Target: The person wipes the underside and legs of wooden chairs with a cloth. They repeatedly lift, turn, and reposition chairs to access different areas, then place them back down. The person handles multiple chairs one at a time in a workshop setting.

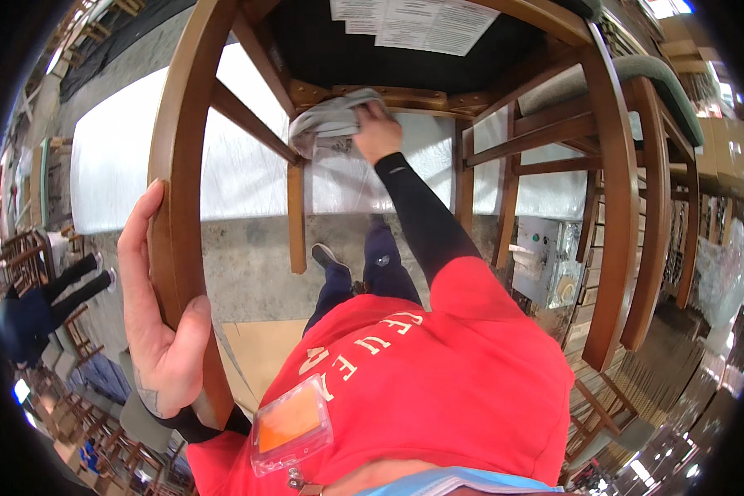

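Note:
A brown wooden chair [182,140] is tipped up in front of me, its black underside with white paper labels [413,25] facing me. My left hand [161,314] grips the curved wooden back leg near the lower left. My right hand [376,132] presses a grey cloth [326,122] against the wooden rail under the seat, arm stretched out in a black sleeve.
A long white-covered table [124,157] lies beyond the chair. A second chair with a green cushion [636,83] stands at the right. A person in dark clothes [33,310] is at the far left. Stacked wooden chairs [83,405] crowd the lower left, over a concrete floor [248,264].

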`<state>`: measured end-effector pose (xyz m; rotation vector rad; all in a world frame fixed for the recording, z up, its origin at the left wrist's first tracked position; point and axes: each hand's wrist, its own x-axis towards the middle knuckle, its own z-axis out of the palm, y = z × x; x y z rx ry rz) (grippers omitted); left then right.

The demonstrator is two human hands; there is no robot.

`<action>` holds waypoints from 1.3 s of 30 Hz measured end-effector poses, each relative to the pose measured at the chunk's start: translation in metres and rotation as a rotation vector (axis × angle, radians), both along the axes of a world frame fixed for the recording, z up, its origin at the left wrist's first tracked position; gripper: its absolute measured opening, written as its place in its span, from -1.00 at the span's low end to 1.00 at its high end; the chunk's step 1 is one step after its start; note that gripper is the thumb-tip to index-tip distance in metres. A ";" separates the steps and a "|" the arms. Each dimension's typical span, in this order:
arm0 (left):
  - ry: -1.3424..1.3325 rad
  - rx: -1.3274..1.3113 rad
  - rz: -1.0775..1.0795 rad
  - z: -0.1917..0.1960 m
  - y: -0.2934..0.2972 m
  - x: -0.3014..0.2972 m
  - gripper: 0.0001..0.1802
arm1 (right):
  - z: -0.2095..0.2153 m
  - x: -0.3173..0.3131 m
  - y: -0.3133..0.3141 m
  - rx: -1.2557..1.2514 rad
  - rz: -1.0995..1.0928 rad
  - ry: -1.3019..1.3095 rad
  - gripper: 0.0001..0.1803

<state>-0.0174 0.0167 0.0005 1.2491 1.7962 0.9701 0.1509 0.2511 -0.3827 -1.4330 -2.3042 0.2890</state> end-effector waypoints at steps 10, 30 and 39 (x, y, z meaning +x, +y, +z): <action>0.095 0.026 -0.022 -0.005 0.003 -0.001 0.04 | 0.012 0.131 0.017 0.217 -0.567 0.204 -0.46; 0.061 -0.042 0.012 -0.001 0.002 0.001 0.04 | 0.012 0.094 0.013 0.364 -0.556 0.482 -0.71; 0.028 0.056 0.006 -0.007 0.002 0.000 0.05 | 0.029 0.110 0.040 -0.093 -0.482 0.101 -0.68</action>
